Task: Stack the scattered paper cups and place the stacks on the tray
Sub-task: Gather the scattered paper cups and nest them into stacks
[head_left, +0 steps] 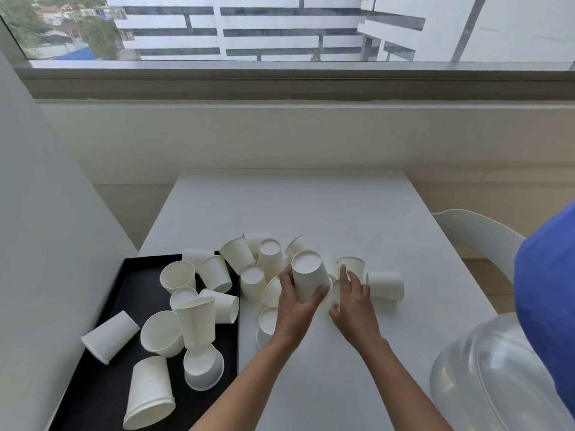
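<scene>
Several white paper cups lie scattered over a white table (pixel 311 206) and a black tray (pixel 102 390) at the left. My left hand (pixel 295 309) grips one upside-down cup (pixel 309 275) lifted above the pile, fingers and thumb curled round its wall. My right hand (pixel 353 301) reaches into the cups just to its right, fingers spread and touching a cup lying on its side (pixel 385 284). An upright cup (pixel 351 265) stands behind that hand. On the tray, cups lie tipped or inverted, among them a cup at the tray's near edge (pixel 149 396).
A white wall panel (pixel 37 244) borders the tray on the left. A clear plastic dome (pixel 485 377) sits at the table's right front, a blue object (pixel 547 300) above it. A white chair (pixel 479 234) stands right of the table. A window sill runs behind.
</scene>
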`<state>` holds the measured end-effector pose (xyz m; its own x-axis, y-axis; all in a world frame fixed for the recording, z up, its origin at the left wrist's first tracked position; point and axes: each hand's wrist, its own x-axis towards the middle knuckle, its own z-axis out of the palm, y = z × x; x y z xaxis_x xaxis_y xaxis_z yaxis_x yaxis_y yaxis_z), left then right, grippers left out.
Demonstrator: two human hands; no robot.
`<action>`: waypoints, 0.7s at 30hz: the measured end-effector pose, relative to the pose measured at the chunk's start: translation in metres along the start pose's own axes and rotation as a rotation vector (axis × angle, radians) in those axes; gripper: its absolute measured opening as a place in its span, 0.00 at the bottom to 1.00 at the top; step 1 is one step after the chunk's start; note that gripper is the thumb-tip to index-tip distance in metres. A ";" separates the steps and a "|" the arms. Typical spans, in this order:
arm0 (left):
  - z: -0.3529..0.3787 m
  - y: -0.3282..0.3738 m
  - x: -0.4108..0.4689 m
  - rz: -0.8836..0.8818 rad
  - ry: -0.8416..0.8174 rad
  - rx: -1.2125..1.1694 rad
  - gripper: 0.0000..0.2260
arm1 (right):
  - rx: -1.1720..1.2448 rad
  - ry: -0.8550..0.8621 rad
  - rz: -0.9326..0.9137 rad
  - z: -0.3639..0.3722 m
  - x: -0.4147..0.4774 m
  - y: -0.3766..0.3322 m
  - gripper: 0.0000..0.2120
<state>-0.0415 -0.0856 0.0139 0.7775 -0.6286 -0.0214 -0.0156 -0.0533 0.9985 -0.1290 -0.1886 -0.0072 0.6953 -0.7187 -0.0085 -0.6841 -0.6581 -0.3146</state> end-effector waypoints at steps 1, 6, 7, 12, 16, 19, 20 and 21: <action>0.001 -0.002 0.001 -0.006 -0.008 0.003 0.26 | -0.015 -0.007 -0.006 0.000 0.002 0.001 0.38; 0.010 -0.008 0.003 -0.035 -0.029 -0.006 0.28 | -0.024 -0.232 -0.020 0.001 0.006 0.007 0.42; 0.012 -0.010 0.004 -0.040 -0.038 0.001 0.29 | 0.015 -0.276 -0.015 0.003 0.004 0.008 0.43; 0.024 -0.023 0.007 -0.052 -0.085 0.099 0.28 | 0.194 -0.348 0.055 0.009 0.000 0.021 0.47; 0.030 -0.032 0.007 -0.028 -0.112 0.209 0.29 | 0.004 -0.040 0.135 -0.005 0.007 0.040 0.38; 0.033 -0.038 0.005 -0.015 -0.132 0.273 0.31 | -0.080 0.158 0.179 -0.019 0.019 0.058 0.36; 0.033 -0.039 0.005 -0.015 -0.129 0.288 0.32 | -0.120 0.140 0.182 -0.022 0.023 0.063 0.36; 0.034 -0.040 0.004 -0.018 -0.125 0.301 0.32 | -0.156 0.104 0.186 -0.023 0.027 0.069 0.38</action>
<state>-0.0588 -0.1125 -0.0282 0.6961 -0.7151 -0.0640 -0.2021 -0.2807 0.9383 -0.1619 -0.2586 -0.0072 0.5337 -0.8444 0.0475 -0.8293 -0.5335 -0.1666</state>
